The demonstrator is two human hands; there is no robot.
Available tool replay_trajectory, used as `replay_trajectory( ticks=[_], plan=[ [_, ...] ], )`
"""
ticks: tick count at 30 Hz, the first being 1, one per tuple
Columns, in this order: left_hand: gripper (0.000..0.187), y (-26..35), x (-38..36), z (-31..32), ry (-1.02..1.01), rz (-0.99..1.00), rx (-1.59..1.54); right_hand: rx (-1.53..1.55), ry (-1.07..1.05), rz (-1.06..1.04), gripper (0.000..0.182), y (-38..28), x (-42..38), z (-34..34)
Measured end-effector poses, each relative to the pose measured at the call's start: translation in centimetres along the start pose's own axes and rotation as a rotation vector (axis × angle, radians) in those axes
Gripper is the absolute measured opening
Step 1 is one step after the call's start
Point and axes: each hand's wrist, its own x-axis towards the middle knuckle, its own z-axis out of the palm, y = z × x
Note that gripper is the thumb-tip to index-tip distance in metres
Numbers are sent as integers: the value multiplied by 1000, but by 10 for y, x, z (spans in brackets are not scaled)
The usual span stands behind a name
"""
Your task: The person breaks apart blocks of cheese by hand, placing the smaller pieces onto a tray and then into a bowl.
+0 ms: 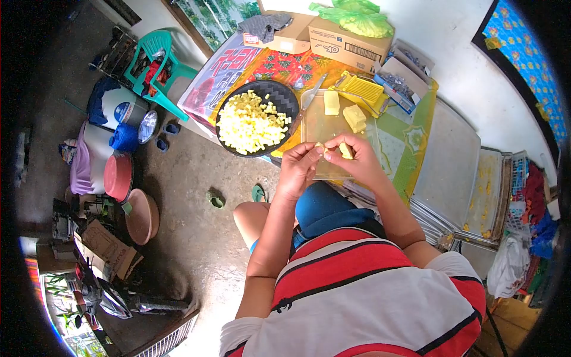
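Worktop seen from the head, both hands over a translucent board [317, 132]. To the left of the fingers, and slightly beyond them, stands a dark basket [289, 101] filled with pale yellow cubes [253, 126]; a knife [313, 95] lies between basket and board, slanting away from the fingers, beyond the left hand [298, 169]. Directly beyond the fingers a block [331, 103] rests on the board, with a second, cut-looking lump [355, 119] nearer the right hand [363, 163]. Farther out on the worktop [389, 140] are a yellow slicer [360, 93], an open box [399, 83] of small items and, behind these, a carton [342, 44] under a green bag [355, 21]. Well to the right of the fingers, metal trays [446, 154] stand beside the worktop. The right fingers grasp a yellow piece [346, 151], the palm side hidden; the left fingers are bent, their tips meeting the right ones at a small yellowish bit [320, 146], and which hand grips it cannot be told. The hands cover part of the board, and the knife's handle end is hard to make out. The held piece, partly covered, appears to slant, its far end leftward; the block's long axis runs away from the fingers, whereas the lump lies obliquely, its near end rightward.
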Motion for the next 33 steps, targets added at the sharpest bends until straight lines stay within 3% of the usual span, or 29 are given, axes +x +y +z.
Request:
replay_trajectory(
  ticks=[8, 11, 20, 33],
  plan=[
    [18, 3, -2, -1, -6, -77, -156, 168, 8, 68, 24, -2, -1, -2],
    [20, 2, -3, -1, 15, -72, -145, 206, 13, 246, 27, -10, -3, -6],
    [22, 4, -6, 4, 26, -70, -128, 426, 20, 305, 26, -8, -2, -10],
    [19, 0, -8, 6, 58, -46, -89, 415, 22, 314, 22, -4, -3, -10]
  ],
)
